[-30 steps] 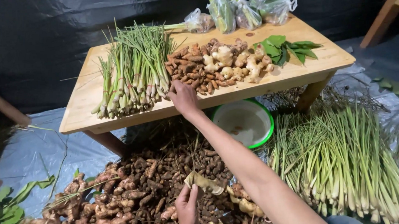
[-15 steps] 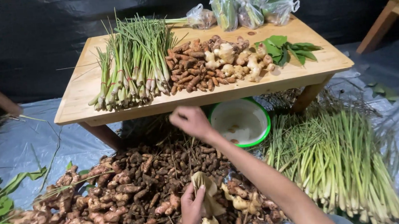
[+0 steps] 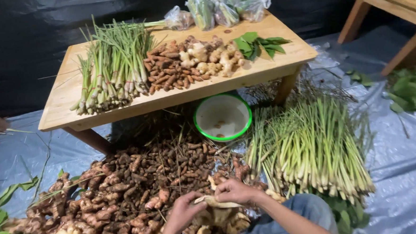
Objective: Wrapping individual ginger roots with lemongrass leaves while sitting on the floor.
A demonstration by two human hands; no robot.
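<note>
Both my hands meet low in the view over a heap of brown roots on the floor. My left hand and my right hand grip the two ends of a pale ginger piece. More pale ginger lies just under my hands. Above stands a low wooden table with a lemongrass bundle, small brown roots, pale ginger and green leaves.
A white bowl with a green rim sits on the floor beneath the table's front edge. A large lemongrass pile lies to the right. Plastic bags of greens stand at the table's back. A grey tarp covers the floor.
My right hand has come back from the table's front edge down to the floor heap. It now joins my left hand on the pale ginger piece.
</note>
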